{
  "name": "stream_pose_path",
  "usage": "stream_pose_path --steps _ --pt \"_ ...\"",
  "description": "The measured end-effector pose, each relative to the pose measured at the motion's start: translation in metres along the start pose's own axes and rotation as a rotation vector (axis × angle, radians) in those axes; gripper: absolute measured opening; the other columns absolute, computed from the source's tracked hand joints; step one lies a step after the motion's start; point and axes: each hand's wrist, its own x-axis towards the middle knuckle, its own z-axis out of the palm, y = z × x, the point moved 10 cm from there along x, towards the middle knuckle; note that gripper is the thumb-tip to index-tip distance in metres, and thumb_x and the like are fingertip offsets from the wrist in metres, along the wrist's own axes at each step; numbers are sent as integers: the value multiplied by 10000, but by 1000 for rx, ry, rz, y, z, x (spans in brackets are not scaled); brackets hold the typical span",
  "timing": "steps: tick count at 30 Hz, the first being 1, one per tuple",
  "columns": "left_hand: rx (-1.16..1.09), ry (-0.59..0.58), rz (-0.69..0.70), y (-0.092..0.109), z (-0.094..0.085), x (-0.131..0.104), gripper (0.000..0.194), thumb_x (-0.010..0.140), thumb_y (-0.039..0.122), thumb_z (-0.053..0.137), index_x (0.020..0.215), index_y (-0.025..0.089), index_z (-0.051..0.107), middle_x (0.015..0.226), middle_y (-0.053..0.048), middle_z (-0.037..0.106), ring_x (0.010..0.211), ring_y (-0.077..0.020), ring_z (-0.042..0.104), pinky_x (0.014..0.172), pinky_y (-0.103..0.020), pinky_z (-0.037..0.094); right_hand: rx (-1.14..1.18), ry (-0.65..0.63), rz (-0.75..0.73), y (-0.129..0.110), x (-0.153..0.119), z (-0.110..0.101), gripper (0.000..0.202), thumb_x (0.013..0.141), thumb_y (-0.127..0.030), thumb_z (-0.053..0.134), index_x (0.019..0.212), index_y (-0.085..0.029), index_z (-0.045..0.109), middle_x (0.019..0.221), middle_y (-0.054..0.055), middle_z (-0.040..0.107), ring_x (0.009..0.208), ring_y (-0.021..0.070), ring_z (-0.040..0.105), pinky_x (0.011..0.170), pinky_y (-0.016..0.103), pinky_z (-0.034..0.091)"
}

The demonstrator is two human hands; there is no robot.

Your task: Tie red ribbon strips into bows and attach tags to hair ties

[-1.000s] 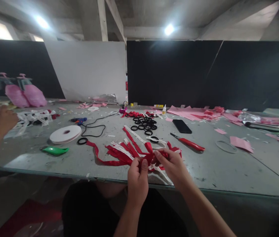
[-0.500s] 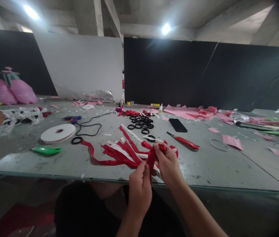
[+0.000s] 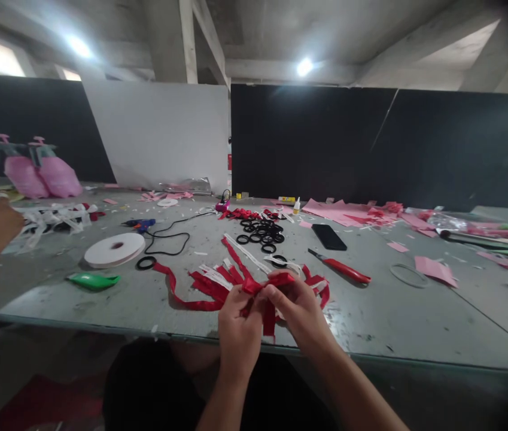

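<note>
Near the table's front edge, my left hand (image 3: 241,326) and my right hand (image 3: 301,305) meet, both closed on a red ribbon (image 3: 269,322). It forms a folded loop above the fingers, and one end hangs down between the hands. Under and behind them lies a pile of red and white ribbon strips (image 3: 211,284). A strip from this pile runs left to a black ring (image 3: 146,263). Another black ring (image 3: 277,261) lies just behind my hands, partly covered by a white strip. The fingertips partly hide how the ribbon is folded.
Farther back is a heap of black rings (image 3: 260,230). A red-handled knife (image 3: 343,269) and a phone (image 3: 329,237) lie right; a white ribbon spool (image 3: 114,250), a green tool (image 3: 94,281) and a corded glue gun (image 3: 140,225) lie left. Another person's hand (image 3: 0,221) works at far left.
My hands have drawn together, and the ribbon, stretched upright between them before, is now folded into a loop. The view has tilted up and shifted slightly left.
</note>
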Motion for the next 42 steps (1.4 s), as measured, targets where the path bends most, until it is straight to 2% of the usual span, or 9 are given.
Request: stream_pose_path --steps 6,9,13,19,24,27,31,36,42 --pt "171 -87 196 18 7 9 183 897 248 547 986 191 696 1048 -84 670 993 -213 631 884 -311 493 106 -60 175 17 10 -1 380 705 -379 802 1016 -188 697 874 46 725 873 203 662 790 302 511" --pt "142 -151 124 5 16 15 309 919 261 512 1202 181 606 1168 -124 651 1087 -237 615 944 -351 481 23 -61 194 16 19 -10 430 715 -347 784 1111 -202 701 895 58 737 879 231 670 800 351 514" --pt "98 -197 -27 -8 28 33 482 909 233 491 1385 171 444 1326 -153 571 1193 -254 567 1008 -393 446 -224 -175 84 -4 42 -12 225 749 -279 723 963 -228 771 933 59 742 901 255 663 842 394 499" --pt "208 -378 -14 5 74 97 272 869 135 441 1069 176 621 1099 -110 653 1060 -242 598 950 -386 457 -215 -140 93 8 98 -35 206 771 -362 720 910 -216 761 839 50 726 817 234 642 763 358 507" --pt "176 -515 39 -14 114 132 327 834 69 404 1031 179 641 1067 -108 668 1019 -231 607 930 -358 452 -154 1 -104 22 126 -57 156 826 -366 674 838 -220 728 885 54 686 833 214 611 766 319 479" --pt "192 -576 30 -33 125 134 315 852 81 381 1011 190 630 992 -102 696 926 -235 641 816 -338 476 -217 23 -116 32 129 -63 150 836 -364 664 791 -226 703 831 43 648 778 199 587 714 292 464" --pt "442 -579 104 -51 121 130 238 838 116 413 962 156 613 894 -138 697 814 -277 655 700 -354 450 -242 -3 -68 40 129 -59 186 822 -390 669 760 -215 682 788 41 626 741 200 574 687 288 461" --pt "630 -650 407 -41 119 118 228 840 199 465 1009 141 606 852 -140 713 747 -302 679 626 -360 412 -72 2 99 57 120 -53 262 787 -466 680 731 -211 677 734 39 602 691 200 551 635 291 456" --pt "808 -683 600 -25 120 110 167 915 262 453 859 193 595 659 -59 712 527 -229 660 463 -319 263 267 112 288 79 108 -54 280 643 -427 809 652 -213 628 653 19 553 655 188 546 613 281 461"
